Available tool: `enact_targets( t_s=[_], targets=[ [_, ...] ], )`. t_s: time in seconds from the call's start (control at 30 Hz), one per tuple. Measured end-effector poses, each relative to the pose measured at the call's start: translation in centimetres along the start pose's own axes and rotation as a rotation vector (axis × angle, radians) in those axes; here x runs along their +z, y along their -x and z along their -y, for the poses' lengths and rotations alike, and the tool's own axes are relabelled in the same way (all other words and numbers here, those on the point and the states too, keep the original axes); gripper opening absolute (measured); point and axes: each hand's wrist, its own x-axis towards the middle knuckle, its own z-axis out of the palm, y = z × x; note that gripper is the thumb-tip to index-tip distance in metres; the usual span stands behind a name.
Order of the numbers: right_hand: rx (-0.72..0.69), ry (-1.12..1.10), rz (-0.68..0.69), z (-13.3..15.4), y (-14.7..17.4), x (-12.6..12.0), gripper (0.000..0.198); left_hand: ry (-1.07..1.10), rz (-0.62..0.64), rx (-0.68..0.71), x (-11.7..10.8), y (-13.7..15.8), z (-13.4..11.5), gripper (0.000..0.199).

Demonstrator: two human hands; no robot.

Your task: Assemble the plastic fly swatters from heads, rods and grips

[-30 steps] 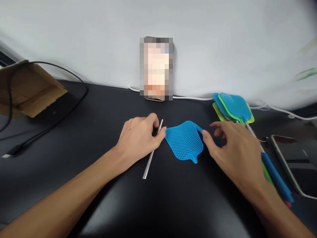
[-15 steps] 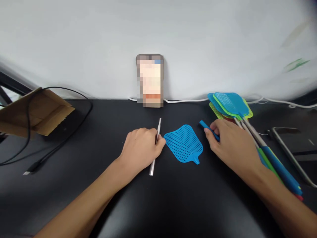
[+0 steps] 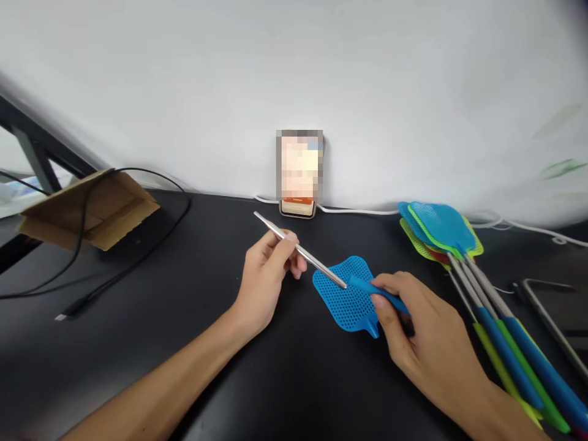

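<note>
My left hand (image 3: 271,275) is closed around a silver metal rod (image 3: 316,263), pinched between thumb and fingers and slanting down to the right. Its lower right end is right by the near end of a blue fly swatter handle (image 3: 361,285); whether the two touch I cannot tell. Gripping that handle between thumb and fingers is my right hand (image 3: 422,337). Below both pieces a blue perforated fly swatter head (image 3: 344,312) lies on the black table, its short neck pointing toward me. My right fingers partly hide the handle.
Several fly swatters (image 3: 443,226) lie stacked at the right, beside a dark phone-like device (image 3: 551,300). A lit phone (image 3: 297,208) leans on the wall. At the left are a cardboard box (image 3: 114,220) and a black cable (image 3: 179,214). A white cord (image 3: 358,212) runs along the wall.
My left hand has lifted the rod and tilted it rightward. My right hand has brought the blue handle left, up to the rod's end over the swatter head. The camera view has shifted slightly.
</note>
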Motion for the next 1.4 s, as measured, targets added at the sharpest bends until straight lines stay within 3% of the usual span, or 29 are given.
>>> enact_targets(
  t_s=[0.13,0.3,0.8,1.23,1.4],
  targets=[
    [-0.021,-0.004,-0.026,0.0,-0.06,-0.15,0.011,0.113,-0.002,-0.07,0.37,0.27,0.51,0.017],
    [-0.01,-0.02,-0.032,0.06,-0.05,-0.33,0.008,0.204,-0.055,-0.06,0.29,0.27,0.69,0.016],
    [-0.06,0.006,-0.076,0.25,-0.21,-0.27,0.008,0.154,-0.025,-0.049,0.36,0.55,0.89,0.014],
    [-0.092,0.034,-0.123,0.2,0.21,-0.07,0.011,0.195,0.122,-0.097,0.63,0.86,0.69,0.026],
    [-0.179,0.035,-0.127,0.03,0.08,-0.17,0.016,0.218,0.013,-0.079,0.54,0.55,0.33,0.031]
  ],
)
